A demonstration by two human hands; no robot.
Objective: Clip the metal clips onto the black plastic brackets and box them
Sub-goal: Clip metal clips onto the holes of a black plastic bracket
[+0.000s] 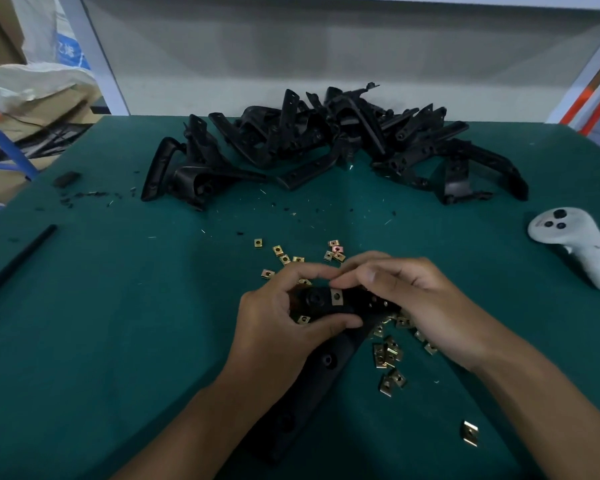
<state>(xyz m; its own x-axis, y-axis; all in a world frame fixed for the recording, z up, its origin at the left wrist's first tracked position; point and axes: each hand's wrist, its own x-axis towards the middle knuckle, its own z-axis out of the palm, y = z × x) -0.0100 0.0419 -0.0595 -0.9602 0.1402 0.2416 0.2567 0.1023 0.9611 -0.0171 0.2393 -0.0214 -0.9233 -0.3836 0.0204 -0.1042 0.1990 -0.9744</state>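
Observation:
My left hand (278, 327) grips a long black plastic bracket (326, 362) near its upper end, thumb curled over it. A brass-coloured metal clip (336, 297) sits on the bracket's top edge. My right hand (409, 303) holds the bracket's right part, its thumb and forefinger pinching at that clip. Several loose metal clips (388, 355) lie scattered on the green mat around and under my hands, and more loose clips (284, 258) lie just beyond them. A big heap of black brackets (326, 143) lies at the far side of the table.
A white hand-held controller (575, 244) lies at the right edge. A thin black rod (18, 261) lies at the left. Black plastic scraps (66, 180) dot the green mat (118, 323). Cardboard boxes and a white sack (32, 84) stand beyond the table's left corner.

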